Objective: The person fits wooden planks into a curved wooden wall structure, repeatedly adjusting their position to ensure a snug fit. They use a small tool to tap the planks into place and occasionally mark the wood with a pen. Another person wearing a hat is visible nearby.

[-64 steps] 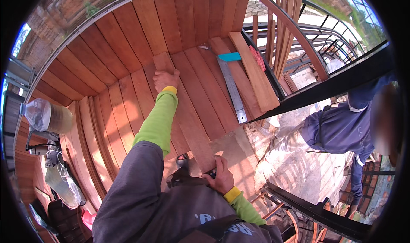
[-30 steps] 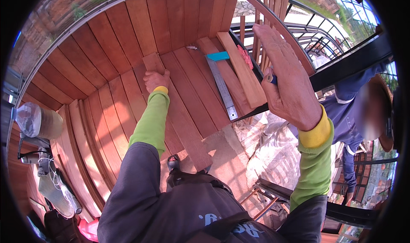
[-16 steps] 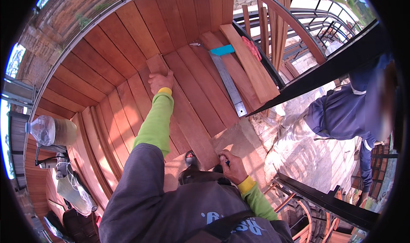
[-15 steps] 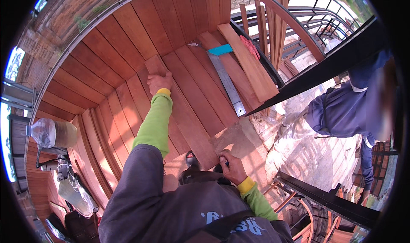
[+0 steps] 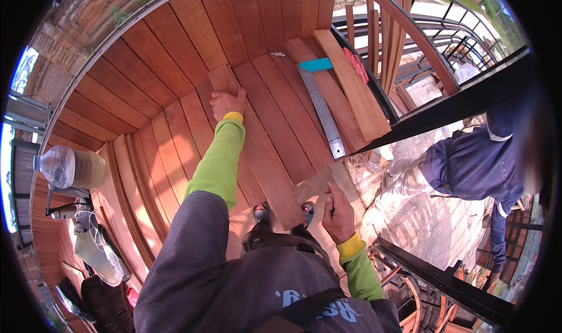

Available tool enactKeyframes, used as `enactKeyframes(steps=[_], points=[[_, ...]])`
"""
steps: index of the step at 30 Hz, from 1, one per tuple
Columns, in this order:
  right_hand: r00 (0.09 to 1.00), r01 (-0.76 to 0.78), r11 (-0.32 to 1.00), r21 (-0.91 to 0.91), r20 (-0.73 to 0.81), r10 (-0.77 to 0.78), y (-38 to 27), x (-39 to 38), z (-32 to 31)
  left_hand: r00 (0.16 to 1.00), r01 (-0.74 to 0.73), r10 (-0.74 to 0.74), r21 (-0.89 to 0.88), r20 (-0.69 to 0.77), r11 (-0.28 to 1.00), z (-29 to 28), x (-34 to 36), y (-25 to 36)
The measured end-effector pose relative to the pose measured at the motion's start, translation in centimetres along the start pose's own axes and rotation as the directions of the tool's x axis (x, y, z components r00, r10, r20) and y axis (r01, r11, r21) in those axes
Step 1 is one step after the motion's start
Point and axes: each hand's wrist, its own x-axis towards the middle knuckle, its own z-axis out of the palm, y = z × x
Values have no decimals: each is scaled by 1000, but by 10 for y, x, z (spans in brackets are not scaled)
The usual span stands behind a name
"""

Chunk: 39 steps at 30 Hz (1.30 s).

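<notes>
My left hand point(image 5: 228, 103) grips a loose reddish plank point(image 5: 263, 163) near its upper end; the board lies lengthwise across the plank seat and overhangs its front edge. My right hand point(image 5: 338, 215), just beside the board's lower end, is closed on a small dark pencil-like tool point(image 5: 332, 210), partly hidden by the fingers. To the right, a steel try square point(image 5: 321, 113) with a turquoise stock point(image 5: 315, 64) rests on the planks, next to a lighter board point(image 5: 354, 87) and a red object point(image 5: 357, 67). My sandalled feet point(image 5: 261, 213) show below the seat.
A curved slatted backrest point(image 5: 175, 34) surrounds the seat point(image 5: 152, 163). A jug point(image 5: 82, 166) and tools point(image 5: 88, 239) sit at left. A black beam point(image 5: 439, 110) and steel rails run at right. A co-worker in dark blue point(image 5: 468, 163) is beside pale sheeting point(image 5: 398, 222).
My right hand was raised high at right a second ago, came back down to the board's lower end, and now sits slightly higher, right of it. My left hand stays on the plank.
</notes>
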Motion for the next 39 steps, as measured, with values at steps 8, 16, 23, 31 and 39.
enactKeyframes(steps=[8, 16, 23, 31, 39], points=[[949, -65, 994, -89, 302, 89, -14, -35, 42, 1000, 7, -7, -18, 6, 1000, 3, 6, -7], [940, 19, 991, -136, 339, 29, -17, -39, 29, 1000, 14, -14, -10, 21, 1000, -2, 0, 6], [919, -138, 989, -53, 367, 147, 3, -70, 22, 999, 23, -25, 85, 29, 996, 15, 18, -8], [968, -219, 971, 92, 143, 205, 4, -81, 23, 999, -33, 32, 102, 17, 994, 21, 25, -10], [977, -86, 996, -4, 198, 85, -1, -74, 31, 1000, -24, 23, 87, 8, 996, 21, 23, -5]])
